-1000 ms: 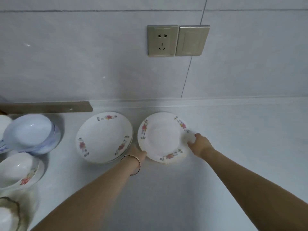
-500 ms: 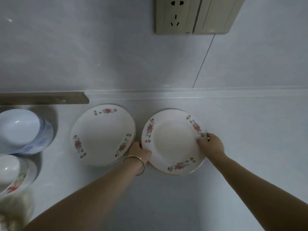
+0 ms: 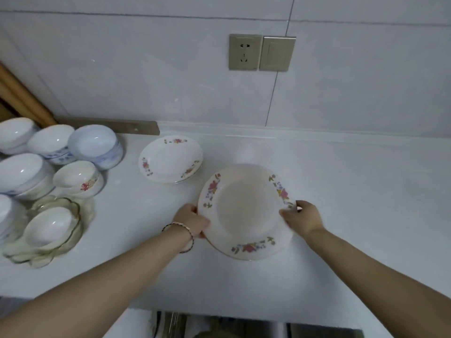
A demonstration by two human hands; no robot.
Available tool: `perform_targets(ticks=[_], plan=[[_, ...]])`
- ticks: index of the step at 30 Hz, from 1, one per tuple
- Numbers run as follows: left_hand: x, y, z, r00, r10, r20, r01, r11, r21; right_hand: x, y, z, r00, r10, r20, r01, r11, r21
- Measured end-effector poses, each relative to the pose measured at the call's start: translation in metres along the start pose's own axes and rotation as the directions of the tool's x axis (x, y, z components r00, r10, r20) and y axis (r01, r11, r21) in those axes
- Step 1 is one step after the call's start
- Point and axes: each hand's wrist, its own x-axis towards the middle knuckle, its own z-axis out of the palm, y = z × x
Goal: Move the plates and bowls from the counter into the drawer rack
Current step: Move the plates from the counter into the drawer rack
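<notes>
A round white ceramic plate point(image 3: 244, 211), with pink and purple flower sprays on its broad rim and a thin gold edge, is held over the front of the white tabletop point(image 3: 353, 203) and looks slightly blurred. The left hand point(image 3: 192, 222), a beaded bracelet point(image 3: 190, 236) at its wrist, grips the plate's left edge. The right hand point(image 3: 302, 219) pinches the right edge. Behind it to the left, apart, a similar flowered plate point(image 3: 170, 158) lies on the tabletop. White ceramic bowls point(image 3: 75, 179) cluster further left.

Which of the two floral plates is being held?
The nearer floral plate, gripped at its rim by the left hand and right hand; the other plate lies untouched nearer the wall.
</notes>
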Motion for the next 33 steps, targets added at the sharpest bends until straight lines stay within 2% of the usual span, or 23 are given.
perform_targets(ticks=[7, 13, 17, 23, 27, 33], plan=[[-0.126, -0.092, -0.009, 0.997, -0.020, -0.079, 0.012, 0.994, -0.104, -0.114, 0.051, -0.007, 0.990, -0.104, 0.091, 0.112, 0.990, -0.088], [-0.191, -0.180, -0.039, 0.985, -0.111, -0.135, 0.095, 0.988, -0.119, -0.209, 0.085, 0.016, 0.975, -0.075, 0.211, 0.110, 0.981, -0.162], [-0.215, -0.228, -0.071, 0.969, -0.170, -0.180, 0.145, 0.979, -0.146, -0.256, 0.098, 0.048, 0.958, -0.063, 0.280, 0.109, 0.983, -0.150], [-0.229, -0.290, -0.141, 0.961, -0.211, -0.181, 0.185, 0.971, -0.148, -0.313, 0.103, 0.121, 0.942, -0.054, 0.330, 0.111, 0.981, -0.156], [-0.229, -0.332, -0.206, 0.951, -0.234, -0.204, 0.200, 0.964, -0.174, -0.350, 0.092, 0.192, 0.926, -0.042, 0.376, 0.117, 0.977, -0.179], [-0.202, -0.381, -0.313, 0.942, -0.272, -0.197, 0.244, 0.957, -0.159, -0.392, 0.066, 0.308, 0.932, -0.002, 0.362, 0.077, 0.978, -0.193]])
